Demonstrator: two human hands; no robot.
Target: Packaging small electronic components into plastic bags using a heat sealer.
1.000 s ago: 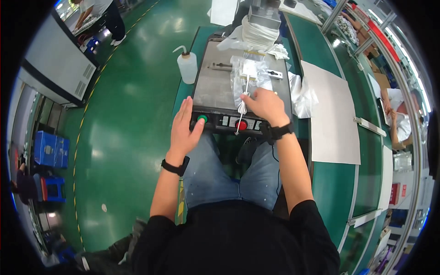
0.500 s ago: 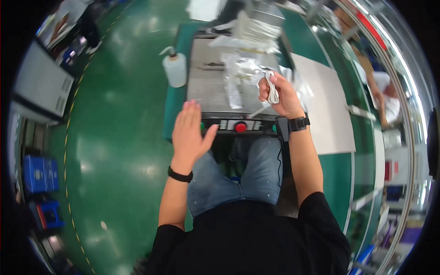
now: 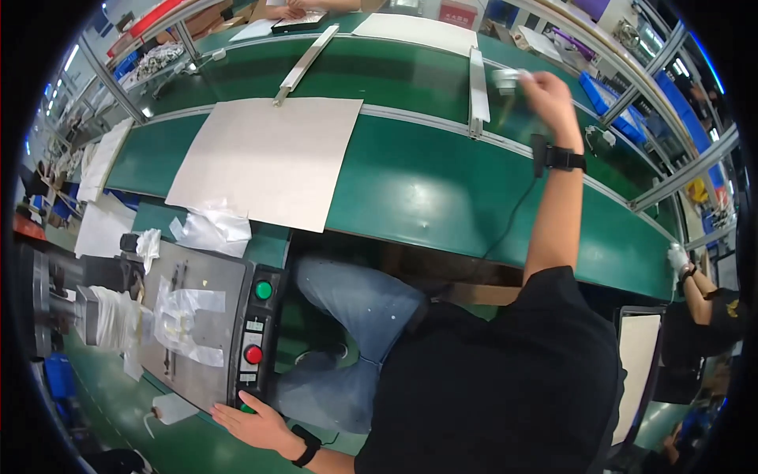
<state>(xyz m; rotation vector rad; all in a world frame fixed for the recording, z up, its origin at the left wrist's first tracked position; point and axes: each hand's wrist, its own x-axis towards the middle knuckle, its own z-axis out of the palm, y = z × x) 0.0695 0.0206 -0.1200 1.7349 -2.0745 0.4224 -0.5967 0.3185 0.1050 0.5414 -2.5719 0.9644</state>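
Note:
My right hand is stretched far out over the conveyor behind the green bench. At its fingertips is a coiled white cable, smeared by motion, which the closed fingers seem to grip. My left hand holds nothing; its fingers lie extended by the front corner of a machine with a grey metal plate. Right beside that hand is a green button, partly covered. A red button and another green button sit on the same panel. Crumpled clear plastic film lies on the plate.
A large beige sheet covers part of the green bench. Metal rails and posts border the conveyor. A white bottle stands beside the machine. Blue trays lie beyond. Other people work at the top and far right.
My body and view have turned right, away from the machine. The right hand has carried the white cable from above the machine out over the conveyor; the left hand stays near the machine's front.

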